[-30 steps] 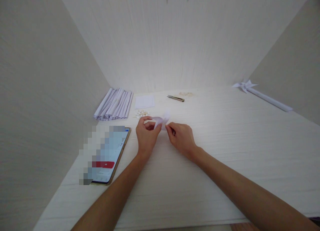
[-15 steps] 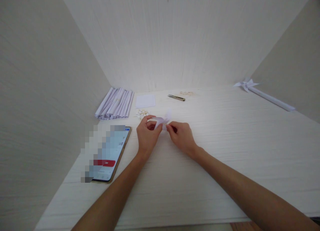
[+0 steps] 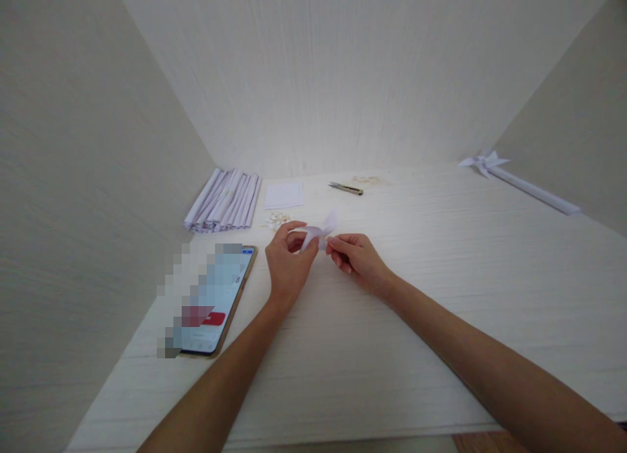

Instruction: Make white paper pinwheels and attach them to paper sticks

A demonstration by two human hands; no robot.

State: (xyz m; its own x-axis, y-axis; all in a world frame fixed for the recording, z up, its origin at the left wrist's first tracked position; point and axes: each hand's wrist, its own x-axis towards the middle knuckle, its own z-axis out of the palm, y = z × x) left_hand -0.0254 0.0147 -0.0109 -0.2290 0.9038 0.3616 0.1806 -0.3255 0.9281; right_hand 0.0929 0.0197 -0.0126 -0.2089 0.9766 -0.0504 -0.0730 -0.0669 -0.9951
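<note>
Both my hands meet over the middle of the white table (image 3: 441, 296), a little above its surface. They pinch a small folded piece of white paper (image 3: 321, 230) between them. My left hand (image 3: 288, 264) grips its left side with thumb and fingers curled. From the right, the fingertips of my right hand (image 3: 357, 260) close on the other side. One flap of the paper sticks up above the fingers.
A phone (image 3: 213, 299) lies left of my left hand. Behind it lie a bundle of rolled white paper sticks (image 3: 223, 200), a white paper square (image 3: 284, 195), small pale bits (image 3: 277, 219) and a small cutter (image 3: 346, 188). A paper pinwheel (image 3: 519, 179) rests far right.
My right hand has turned a little, its fingers now more underneath the paper. The paper's flap stands slightly higher. My left hand has stayed in place.
</note>
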